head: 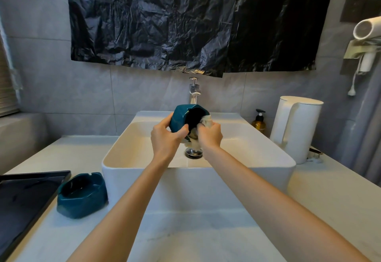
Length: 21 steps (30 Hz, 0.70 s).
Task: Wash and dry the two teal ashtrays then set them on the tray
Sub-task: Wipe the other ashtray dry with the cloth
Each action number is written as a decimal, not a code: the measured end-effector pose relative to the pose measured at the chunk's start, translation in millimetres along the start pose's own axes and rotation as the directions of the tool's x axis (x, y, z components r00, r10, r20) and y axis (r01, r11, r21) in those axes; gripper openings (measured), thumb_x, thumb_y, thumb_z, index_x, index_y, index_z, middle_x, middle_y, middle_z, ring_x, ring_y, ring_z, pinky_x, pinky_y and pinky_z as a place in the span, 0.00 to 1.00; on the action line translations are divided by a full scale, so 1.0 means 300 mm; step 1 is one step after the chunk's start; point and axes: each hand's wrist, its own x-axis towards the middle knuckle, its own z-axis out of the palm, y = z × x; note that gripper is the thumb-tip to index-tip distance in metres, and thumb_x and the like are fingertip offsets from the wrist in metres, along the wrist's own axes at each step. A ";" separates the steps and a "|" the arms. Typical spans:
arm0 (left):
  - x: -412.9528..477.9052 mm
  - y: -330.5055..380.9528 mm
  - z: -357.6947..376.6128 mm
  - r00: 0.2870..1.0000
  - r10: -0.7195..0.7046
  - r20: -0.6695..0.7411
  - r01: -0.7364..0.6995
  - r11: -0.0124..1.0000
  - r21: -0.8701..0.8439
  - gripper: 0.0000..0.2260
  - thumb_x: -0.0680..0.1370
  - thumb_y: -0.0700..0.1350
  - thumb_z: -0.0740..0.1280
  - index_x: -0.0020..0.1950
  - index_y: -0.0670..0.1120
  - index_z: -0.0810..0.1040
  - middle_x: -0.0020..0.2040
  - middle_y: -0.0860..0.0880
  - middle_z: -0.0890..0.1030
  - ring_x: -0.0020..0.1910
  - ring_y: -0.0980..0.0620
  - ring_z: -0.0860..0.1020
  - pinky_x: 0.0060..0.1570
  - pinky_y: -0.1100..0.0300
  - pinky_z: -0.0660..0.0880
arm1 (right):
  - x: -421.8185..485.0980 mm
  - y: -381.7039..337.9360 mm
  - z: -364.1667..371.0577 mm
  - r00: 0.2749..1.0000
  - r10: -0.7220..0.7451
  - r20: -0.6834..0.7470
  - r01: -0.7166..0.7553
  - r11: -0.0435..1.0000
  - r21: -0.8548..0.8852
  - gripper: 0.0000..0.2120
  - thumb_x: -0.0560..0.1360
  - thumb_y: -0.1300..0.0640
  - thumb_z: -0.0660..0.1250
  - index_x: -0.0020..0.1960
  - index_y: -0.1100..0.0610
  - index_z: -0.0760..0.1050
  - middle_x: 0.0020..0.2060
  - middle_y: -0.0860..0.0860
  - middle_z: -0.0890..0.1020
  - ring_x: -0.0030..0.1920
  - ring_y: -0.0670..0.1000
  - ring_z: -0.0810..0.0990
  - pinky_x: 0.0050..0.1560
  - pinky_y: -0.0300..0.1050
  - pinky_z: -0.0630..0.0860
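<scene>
Bathroom counter, white basin (268,158): left hand (165,138) curled round the wall of one teal ashtray (179,117) tilted over it, right hand (210,136) pinching a pale cloth (207,120) into its hollow; second ashtray (82,195) near left beside the tray (24,195); probably heavy, slick, chippable, so hold by the walls.

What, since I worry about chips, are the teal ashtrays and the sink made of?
The held ashtray and the counter ashtray: probably glazed ceramic, glossy teal with thick faceted walls. The sink: white with smooth sheen, likely glazed ceramic too, not certain.
</scene>
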 end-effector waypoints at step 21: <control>0.034 0.031 0.076 0.828 -0.363 0.429 0.381 0.923 0.045 0.18 0.76 0.45 0.68 0.64 0.51 0.69 0.59 0.46 0.76 0.55 0.46 0.77 0.44 0.54 0.82 | 0.114 -0.108 -0.179 0.654 -0.590 0.473 0.670 0.161 -0.725 0.12 0.78 0.60 0.60 0.59 0.56 0.77 0.49 0.60 0.81 0.49 0.63 0.78 0.44 0.51 0.76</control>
